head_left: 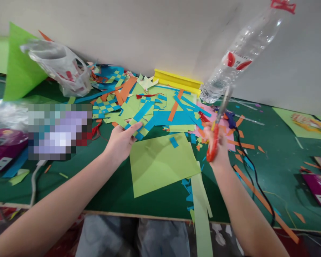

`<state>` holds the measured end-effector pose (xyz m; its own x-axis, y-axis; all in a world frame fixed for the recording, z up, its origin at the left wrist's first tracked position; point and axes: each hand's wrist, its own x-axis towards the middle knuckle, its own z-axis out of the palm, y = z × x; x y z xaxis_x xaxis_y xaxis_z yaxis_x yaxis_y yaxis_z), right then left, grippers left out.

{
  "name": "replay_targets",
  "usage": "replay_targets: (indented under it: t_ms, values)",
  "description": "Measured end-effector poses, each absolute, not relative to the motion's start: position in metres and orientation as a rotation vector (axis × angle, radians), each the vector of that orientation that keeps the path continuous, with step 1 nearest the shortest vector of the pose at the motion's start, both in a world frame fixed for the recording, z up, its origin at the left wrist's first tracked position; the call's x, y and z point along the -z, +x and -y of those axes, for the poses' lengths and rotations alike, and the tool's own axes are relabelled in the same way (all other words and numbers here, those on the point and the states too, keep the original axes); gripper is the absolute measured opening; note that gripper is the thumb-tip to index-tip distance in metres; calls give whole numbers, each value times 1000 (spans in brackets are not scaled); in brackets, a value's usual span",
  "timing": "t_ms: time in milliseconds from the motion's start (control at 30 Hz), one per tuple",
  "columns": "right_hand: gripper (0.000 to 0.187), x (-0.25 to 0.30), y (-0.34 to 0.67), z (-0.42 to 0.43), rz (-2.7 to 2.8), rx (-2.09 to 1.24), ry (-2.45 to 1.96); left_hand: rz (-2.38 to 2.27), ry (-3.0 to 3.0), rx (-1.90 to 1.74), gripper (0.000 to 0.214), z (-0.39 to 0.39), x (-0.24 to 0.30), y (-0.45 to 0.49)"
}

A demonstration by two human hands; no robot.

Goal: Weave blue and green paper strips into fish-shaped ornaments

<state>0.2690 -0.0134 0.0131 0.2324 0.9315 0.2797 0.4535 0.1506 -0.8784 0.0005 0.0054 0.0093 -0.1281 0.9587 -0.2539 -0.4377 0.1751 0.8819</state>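
Note:
My left hand (121,141) pinches the edge of a small woven piece of blue and green paper strips (137,131), thumb on top, over the green table (278,178). My right hand (218,146) is closed round the red handles of a pair of scissors (216,134), blades pointing up and away. A large light green paper sheet (160,164) lies flat between my two hands. Behind it spreads a heap of blue, green and orange paper strips and woven mats (155,107).
An empty clear plastic bottle (243,53) leans against the wall at the back right. A plastic bag (59,66) and a green paper cone (20,62) stand back left. Purple boxes (319,187) sit at both table ends. A black cable (253,171) runs beside my right arm.

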Motion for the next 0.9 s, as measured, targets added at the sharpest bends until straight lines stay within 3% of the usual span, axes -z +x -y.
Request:
replay_targets:
  t_ms: [167,333,900]
  values:
    - [47,-12,236,36,1814,-265,-1572,-1095,683,-1305,25,0,-9,6]
    - [47,-3,219,44,2023,-91,-1579,-1110,760,-1260,29,5,-6,8]
    - [49,-2,221,44,2037,-74,-1666,-1086,876,-1176,26,7,-3,9]
